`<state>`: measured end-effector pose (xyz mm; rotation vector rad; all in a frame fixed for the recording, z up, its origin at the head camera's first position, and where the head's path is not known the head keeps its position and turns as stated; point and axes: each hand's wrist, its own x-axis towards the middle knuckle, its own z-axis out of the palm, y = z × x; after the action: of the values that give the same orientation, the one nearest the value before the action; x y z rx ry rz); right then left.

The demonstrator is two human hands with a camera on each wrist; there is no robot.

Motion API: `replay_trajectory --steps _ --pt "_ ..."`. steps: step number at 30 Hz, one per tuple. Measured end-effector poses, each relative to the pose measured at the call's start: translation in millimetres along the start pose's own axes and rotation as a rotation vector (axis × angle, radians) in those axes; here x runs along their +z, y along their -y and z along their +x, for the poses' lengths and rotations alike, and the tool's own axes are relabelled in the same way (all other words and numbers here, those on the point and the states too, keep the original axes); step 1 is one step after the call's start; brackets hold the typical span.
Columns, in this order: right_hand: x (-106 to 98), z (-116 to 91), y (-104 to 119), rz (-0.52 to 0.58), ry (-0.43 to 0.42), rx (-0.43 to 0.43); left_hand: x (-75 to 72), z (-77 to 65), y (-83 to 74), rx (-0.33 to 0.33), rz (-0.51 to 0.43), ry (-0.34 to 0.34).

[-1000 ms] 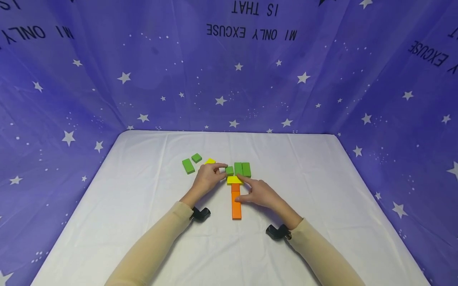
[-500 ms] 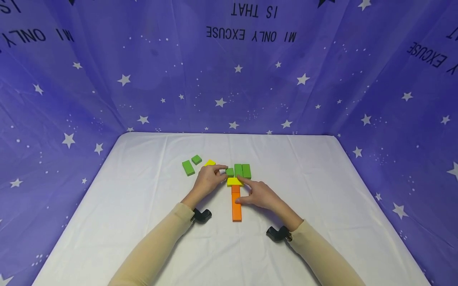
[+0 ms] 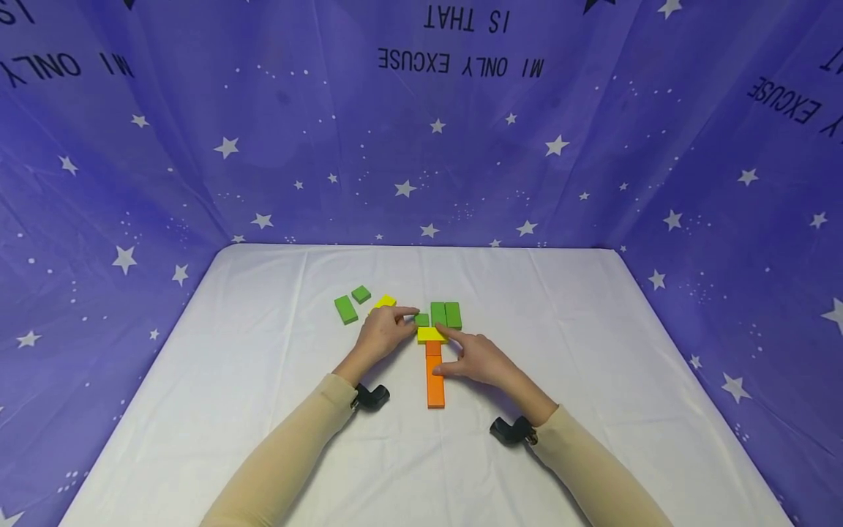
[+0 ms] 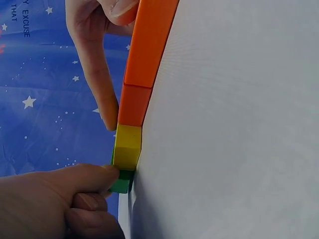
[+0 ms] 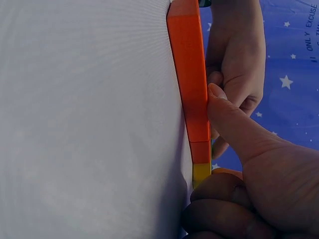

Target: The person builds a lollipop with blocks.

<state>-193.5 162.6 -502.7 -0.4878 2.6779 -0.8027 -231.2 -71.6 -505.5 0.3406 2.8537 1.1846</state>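
Note:
My left hand [image 3: 383, 329] pinches a small green block [image 3: 421, 320] between thumb and index finger, just behind a yellow block [image 3: 428, 336]. My right hand [image 3: 482, 357] rests its extended index fingertip at the yellow block's right end, while its thumb lies on a long orange block [image 3: 435, 394]. A short orange block [image 3: 433, 348] joins the long one to the yellow one in a line. Two green blocks [image 3: 453, 315] stand side by side behind the yellow block, to the right of the small one. In the left wrist view, my left thumb partly covers the green block [image 4: 122, 181].
Left of the row lie a loose green block [image 3: 345, 310], a smaller green block [image 3: 361, 294] and a yellow block [image 3: 387, 301] partly behind my left hand. A white cloth [image 3: 566, 293] covers the table. A purple starry curtain [image 3: 369, 146] surrounds its back and sides.
The small green block has shifted slightly nearer, towards the yellow block, in my left fingers. My right hand keeps its place on the blocks.

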Motion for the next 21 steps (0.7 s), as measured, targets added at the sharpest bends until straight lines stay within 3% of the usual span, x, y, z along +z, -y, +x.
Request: replay_trajectory --steps 9,21 --pt "0.2 -2.6 2.2 -0.011 -0.023 -0.017 1.0 -1.6 -2.0 0.0 0.06 0.054" --pt "-1.0 -2.7 2.0 -0.013 -0.033 -0.027 0.6 -4.9 -4.6 -0.007 0.059 0.053"
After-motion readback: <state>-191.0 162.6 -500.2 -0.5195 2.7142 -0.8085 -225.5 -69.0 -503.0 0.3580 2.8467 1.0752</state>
